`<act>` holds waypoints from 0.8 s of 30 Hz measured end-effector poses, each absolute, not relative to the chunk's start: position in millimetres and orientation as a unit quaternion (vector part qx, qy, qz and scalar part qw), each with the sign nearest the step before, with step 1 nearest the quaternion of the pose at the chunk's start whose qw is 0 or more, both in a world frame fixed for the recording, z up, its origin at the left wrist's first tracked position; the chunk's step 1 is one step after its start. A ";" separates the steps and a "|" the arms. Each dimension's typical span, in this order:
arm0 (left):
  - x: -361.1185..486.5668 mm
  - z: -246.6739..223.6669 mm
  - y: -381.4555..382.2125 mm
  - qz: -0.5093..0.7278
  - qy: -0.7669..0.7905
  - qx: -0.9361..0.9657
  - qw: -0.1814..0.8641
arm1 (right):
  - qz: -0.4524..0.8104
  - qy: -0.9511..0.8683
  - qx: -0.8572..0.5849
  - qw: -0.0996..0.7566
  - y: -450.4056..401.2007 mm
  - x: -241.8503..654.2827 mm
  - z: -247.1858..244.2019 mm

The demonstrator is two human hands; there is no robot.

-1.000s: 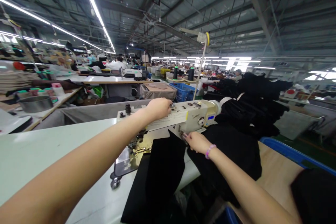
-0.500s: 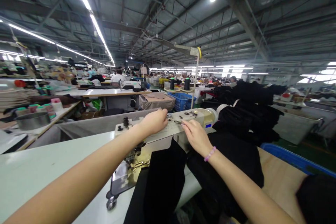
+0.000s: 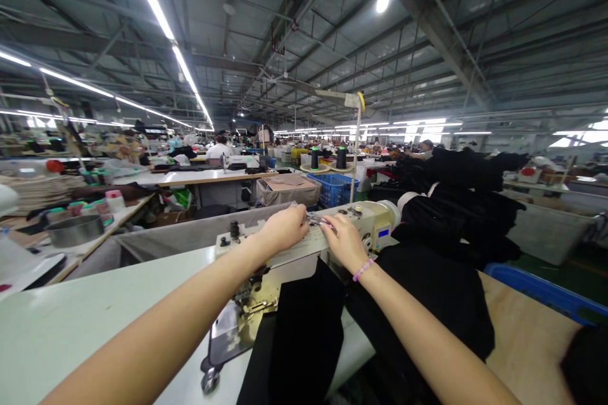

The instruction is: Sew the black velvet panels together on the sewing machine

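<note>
My left hand [image 3: 287, 228] is closed above the sewing machine [image 3: 304, 243], fingertips pinched together; whatever is in them is hidden. Close to its right, my right hand [image 3: 346, 239], with a pink bead bracelet at the wrist, grips a small pointed metal tool [image 3: 314, 220]. The tool's tip points at the left fingers, and its exact kind is too small to tell. Below the hands, a black fabric piece [image 3: 306, 329] lies over the machine bed, left of more black fabric [image 3: 427, 297].
Two dark thread cones [image 3: 341, 157] stand behind the machine beside a thread-stand pole [image 3: 355, 158]. A blue basket [image 3: 332, 186] is beyond it. Heaped black fabric [image 3: 470, 215] rises at the right. The pale tabletop [image 3: 118, 316] extends left. People work farther back.
My right hand has moved left with the metal tool, bringing its tip up to my left fingers. The view has shifted slightly. The black fabric stays on the machine bed.
</note>
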State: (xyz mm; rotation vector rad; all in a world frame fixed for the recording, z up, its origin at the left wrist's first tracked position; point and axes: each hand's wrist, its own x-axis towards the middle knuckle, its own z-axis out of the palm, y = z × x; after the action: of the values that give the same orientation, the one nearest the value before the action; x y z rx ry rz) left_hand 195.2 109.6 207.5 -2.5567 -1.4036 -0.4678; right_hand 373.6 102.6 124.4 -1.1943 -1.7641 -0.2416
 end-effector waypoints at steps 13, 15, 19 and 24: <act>203.5 178.5 53.9 -0.150 -0.423 -0.893 0.038 | -0.093 -0.738 -0.493 0.451 66.5 405.8 119.2; 202.1 155.8 39.8 -0.125 -0.398 -0.909 -0.014 | -0.090 -0.749 -0.505 0.419 52.2 413.3 106.3; 195.3 104.7 23.8 -0.094 -0.386 -0.910 -0.115 | -0.101 -0.771 -0.535 0.330 41.6 421.9 74.5; 192.8 66.1 19.6 -0.152 -0.416 -0.870 -0.216 | -0.120 -0.778 -0.575 0.222 62.7 414.0 49.3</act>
State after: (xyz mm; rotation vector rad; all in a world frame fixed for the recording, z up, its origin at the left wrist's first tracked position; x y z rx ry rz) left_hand 192.8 19.6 66.1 -3.1877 -1.5234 -0.5573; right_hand 414.0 62.7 49.3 -1.5876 -2.1502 -0.3308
